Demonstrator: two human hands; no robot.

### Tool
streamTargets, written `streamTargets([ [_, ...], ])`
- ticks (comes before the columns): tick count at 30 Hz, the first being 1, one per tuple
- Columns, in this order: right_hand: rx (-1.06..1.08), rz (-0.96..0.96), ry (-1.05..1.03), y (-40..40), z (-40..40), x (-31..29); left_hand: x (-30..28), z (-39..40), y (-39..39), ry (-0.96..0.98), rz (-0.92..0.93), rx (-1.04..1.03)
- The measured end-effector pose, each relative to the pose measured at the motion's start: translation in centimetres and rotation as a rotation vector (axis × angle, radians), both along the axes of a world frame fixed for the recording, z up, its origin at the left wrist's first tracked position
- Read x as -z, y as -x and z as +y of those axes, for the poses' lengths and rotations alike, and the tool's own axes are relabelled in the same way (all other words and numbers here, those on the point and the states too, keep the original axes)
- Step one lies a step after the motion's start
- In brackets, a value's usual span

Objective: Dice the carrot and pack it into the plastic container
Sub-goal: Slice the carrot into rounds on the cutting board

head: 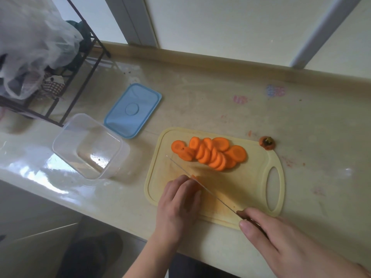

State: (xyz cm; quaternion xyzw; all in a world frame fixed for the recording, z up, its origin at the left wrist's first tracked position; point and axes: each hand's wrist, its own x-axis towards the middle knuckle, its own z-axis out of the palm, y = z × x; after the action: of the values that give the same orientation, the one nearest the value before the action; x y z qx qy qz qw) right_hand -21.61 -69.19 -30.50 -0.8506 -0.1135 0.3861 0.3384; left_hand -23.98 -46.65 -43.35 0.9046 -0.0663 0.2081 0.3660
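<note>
Fingers on carrot bit, beige countertop w/ board.

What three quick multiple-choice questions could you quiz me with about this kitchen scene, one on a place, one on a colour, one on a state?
1. Where do the carrot slices lie?
A. in the plastic container
B. on the cutting board
C. on the lid

2. What colour is the lid?
A. blue
B. red
C. black

3. What state is the plastic container in?
A. lidded
B. filled with carrot
C. open, with no carrot inside

Answers:
1 B: the slices overlap on the yellow cutting board.
2 A: the lid, flat on the counter, is light blue.
3 C: its clear bottom shows through and the lid lies beside it.
</note>
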Motion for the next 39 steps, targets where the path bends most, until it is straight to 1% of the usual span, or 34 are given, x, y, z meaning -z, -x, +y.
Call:
streamTargets([
  [3, -0.006, -0.023, 0.018, -0.3, 0.4, 0.5, 0.3, 0.1, -0.1, 0.005, -0.003, -0.026],
  [6, -0.009, -0.055, -0.041, -0.8, 1.6, 1.9, 0.4, 0.1, -0.1, -0.01, -0.008, -0.054],
  [9, -0.026, -0.109, -0.081, -1.5, 3.0, 3.6, 0.4, 0.0, 0.2, -0.054, -0.015, 0.02],
  [12, 0.0, -0.119, -0.137, -2.4, 4.3, 4.3, 0.5, 0.1, 0.3, -0.039, 0.005, -0.043],
  [15, -0.011, -0.151, -0.131, -3.6, 5.5, 4.4, 0.4, 0.2, 0.3, 0.006, 0.009, -0.088],
  [19, -0.028, -0.183, -0.095, -5.5, 6.9, 3.9, 0.1, 0.4, 0.1, -0.002, 0.024, -0.116],
  [20, 0.0, -0.157, -0.102, -5.9, 7.1, 3.8, 0.1, 0.4, 0.1, -0.005, 0.029, -0.124],
  [21, 0.064, -0.084, -0.12, -6.2, 7.3, 3.5, 0.1, 0.5, 0.0, -0.007, 0.03, -0.129],
  [24, 0.306, 0.296, -0.21, -6.7, 6.7, 3.1, 0.3, 0.3, -0.1, 0.001, 0.019, -0.132],
  [26, 0.385, 0.477, -0.26, -7.0, 5.9, 2.6, 0.4, 0.3, -0.2, 0.003, 0.014, -0.13],
  [28, 0.431, 0.568, -0.299, -7.3, 5.0, 2.1, 0.4, 0.4, -0.2, 0.003, 0.015, -0.131],
  [31, 0.469, 0.618, -0.33, -7.3, 3.8, 1.1, 0.6, 0.6, -0.1, -0.004, 0.008, -0.121],
  [34, 0.459, 0.581, -0.323, -6.5, 2.9, 0.1, 0.6, 0.7, 0.0, -0.012, -0.011, -0.093],
  [36, 0.387, 0.505, -0.28, -5.6, 2.6, -0.5, 0.5, 0.7, 0.0, -0.015, -0.008, -0.083],
  [39, 0.184, 0.252, -0.143, -4.1, 2.6, -1.0, 0.6, 0.7, 0.1, -0.006, -0.02, -0.083],
])
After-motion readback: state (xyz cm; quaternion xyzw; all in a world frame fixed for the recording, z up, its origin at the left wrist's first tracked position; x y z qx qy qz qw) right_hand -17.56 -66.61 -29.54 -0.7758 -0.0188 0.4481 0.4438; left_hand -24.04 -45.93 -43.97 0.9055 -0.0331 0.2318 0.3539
